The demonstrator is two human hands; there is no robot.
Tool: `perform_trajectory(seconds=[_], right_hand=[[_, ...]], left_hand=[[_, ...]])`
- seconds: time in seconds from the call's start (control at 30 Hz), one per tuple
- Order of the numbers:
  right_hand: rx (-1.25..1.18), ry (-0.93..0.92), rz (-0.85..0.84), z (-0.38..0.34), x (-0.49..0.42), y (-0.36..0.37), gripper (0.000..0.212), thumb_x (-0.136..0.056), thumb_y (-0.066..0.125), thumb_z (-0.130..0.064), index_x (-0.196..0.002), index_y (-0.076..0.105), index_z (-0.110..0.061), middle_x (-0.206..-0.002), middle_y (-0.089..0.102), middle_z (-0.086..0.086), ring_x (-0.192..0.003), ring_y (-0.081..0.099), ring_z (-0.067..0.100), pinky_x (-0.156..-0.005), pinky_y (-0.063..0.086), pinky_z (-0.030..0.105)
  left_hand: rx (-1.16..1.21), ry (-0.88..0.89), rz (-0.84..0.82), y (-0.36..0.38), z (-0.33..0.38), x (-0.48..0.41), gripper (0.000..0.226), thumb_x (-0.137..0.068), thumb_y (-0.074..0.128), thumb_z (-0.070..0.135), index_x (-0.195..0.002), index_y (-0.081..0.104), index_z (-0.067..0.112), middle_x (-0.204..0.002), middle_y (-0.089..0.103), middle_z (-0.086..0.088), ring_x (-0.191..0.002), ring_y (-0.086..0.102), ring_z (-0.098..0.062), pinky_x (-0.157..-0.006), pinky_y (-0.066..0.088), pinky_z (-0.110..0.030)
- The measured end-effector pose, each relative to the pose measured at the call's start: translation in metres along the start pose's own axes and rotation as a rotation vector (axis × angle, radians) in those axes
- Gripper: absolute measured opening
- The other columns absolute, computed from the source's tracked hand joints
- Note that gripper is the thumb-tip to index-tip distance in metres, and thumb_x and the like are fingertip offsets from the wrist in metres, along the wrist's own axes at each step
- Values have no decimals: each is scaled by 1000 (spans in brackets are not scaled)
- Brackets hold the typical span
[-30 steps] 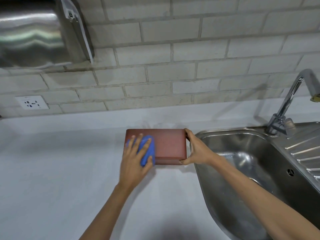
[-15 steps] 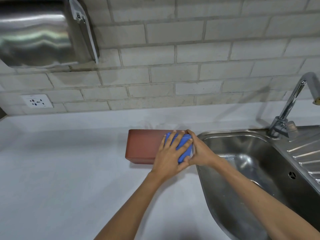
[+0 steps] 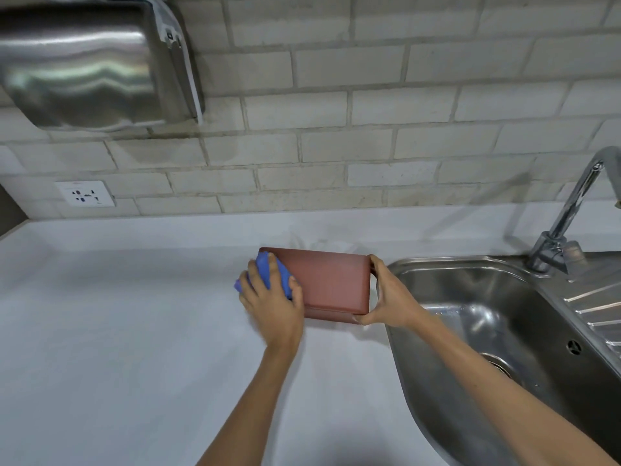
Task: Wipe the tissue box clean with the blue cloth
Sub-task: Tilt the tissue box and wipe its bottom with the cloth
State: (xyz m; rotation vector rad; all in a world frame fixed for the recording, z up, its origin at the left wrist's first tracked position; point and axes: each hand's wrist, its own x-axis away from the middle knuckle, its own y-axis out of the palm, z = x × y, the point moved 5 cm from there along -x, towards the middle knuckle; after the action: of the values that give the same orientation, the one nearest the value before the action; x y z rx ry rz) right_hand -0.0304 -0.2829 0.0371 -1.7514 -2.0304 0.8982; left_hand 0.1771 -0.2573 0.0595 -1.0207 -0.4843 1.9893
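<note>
Spanning most of the view, white bench (image 3: 117,331), steel sink (image 3: 504,331) at right. Reddish-brown tissue box (image 3: 331,284) sits on bench just beside sink rim. Right hand (image 3: 389,295) clamps box's right end, thumb front, fingers behind. Left hand (image 3: 272,297) presses blue cloth (image 3: 265,274) on box's left end, fingers curled over it.

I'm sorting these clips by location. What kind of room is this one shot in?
Probably a washroom or pantry in a shared building, though I can't be sure. A steel wall dispenser or hand dryer hangs on the brick wall above a white counter, beside a stainless sink with a faucet.
</note>
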Motion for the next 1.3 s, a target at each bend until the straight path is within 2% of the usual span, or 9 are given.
perform_trajectory(seconds=[0.17, 0.3, 0.43, 0.53, 0.7, 0.8, 0.9, 1.13, 1.3], right_hand=[[99, -7, 145, -14, 4, 15, 108, -51, 83, -31, -141, 25, -12, -133, 47, 0, -115, 50, 18, -88, 40, 23], [261, -111, 372, -42, 13, 24, 72, -72, 66, -31, -134, 40, -3, -127, 54, 10, -114, 53, 30, -95, 34, 28], [492, -214, 506, -69, 18, 42, 83, -52, 76, -40, -121, 53, -1, -109, 62, 17, -97, 57, 34, -95, 31, 33], [634, -333, 556, -79, 26, 65, 97, -36, 83, -43, -119, 46, -13, -104, 65, 18, -105, 50, 29, -101, 33, 44], [748, -506, 616, -74, 44, 97, 82, -45, 81, -45, -116, 47, -22, -111, 46, 12, -106, 43, 25, -100, 33, 46], [772, -551, 624, -68, 55, 110, 73, -52, 81, -43, -114, 47, -23, -109, 41, 10, -104, 44, 24, -97, 31, 42], [786, -564, 625, -67, 61, 116, 74, -52, 83, -41, -114, 47, -22, -109, 41, 8, -104, 44, 22, -96, 32, 40], [817, -585, 693, -78, 69, 120, 55, -67, 69, -44, -113, 46, -25, -107, 41, 6, -101, 44, 19, -93, 35, 37], [681, -627, 670, -81, 73, 115, 57, -62, 75, -49, -108, 50, -25, -96, 66, 4, -98, 47, 17, -92, 36, 38]], left_hand=[[14, 251, -113, 21, 50, 32, 46, -87, 47, 24, -128, 58, 6, -135, 53, -25, -126, 45, -48, -102, 35, -65], [104, 325, -159, 24, 54, 42, 50, -92, 36, 28, -138, 47, 12, -146, 43, -19, -136, 34, -42, -112, 25, -57], [474, -157, -93, 13, 20, 27, 46, -99, 40, 19, -144, 35, 13, -154, 25, -18, -144, 19, -33, -119, 17, -42], [679, -534, -118, 9, -5, 17, 52, -96, 46, 32, -144, 35, 14, -147, 37, -16, -134, 39, -30, -113, 32, -41], [847, -763, -286, 9, -34, 34, 60, -81, 65, 42, -129, 46, 11, -124, 57, -29, -110, 56, -48, -95, 48, -55], [840, -752, -343, 13, -47, 44, 56, -83, 65, 33, -126, 46, 4, -116, 57, -36, -105, 53, -57, -94, 45, -60], [810, -637, -335, 8, -50, 46, 34, -85, 62, 32, -104, 52, 6, -83, 57, -23, -78, 52, -41, -78, 47, -51], [763, -577, -365, -1, -60, 43, 9, -92, 55, 29, -100, 54, 24, -70, 61, -18, -53, 52, -31, -60, 48, -35], [676, -553, -509, -3, -78, 38, 48, -90, 58, 30, -134, 47, 14, -107, 59, -43, -101, 55, -58, -87, 49, -56]])
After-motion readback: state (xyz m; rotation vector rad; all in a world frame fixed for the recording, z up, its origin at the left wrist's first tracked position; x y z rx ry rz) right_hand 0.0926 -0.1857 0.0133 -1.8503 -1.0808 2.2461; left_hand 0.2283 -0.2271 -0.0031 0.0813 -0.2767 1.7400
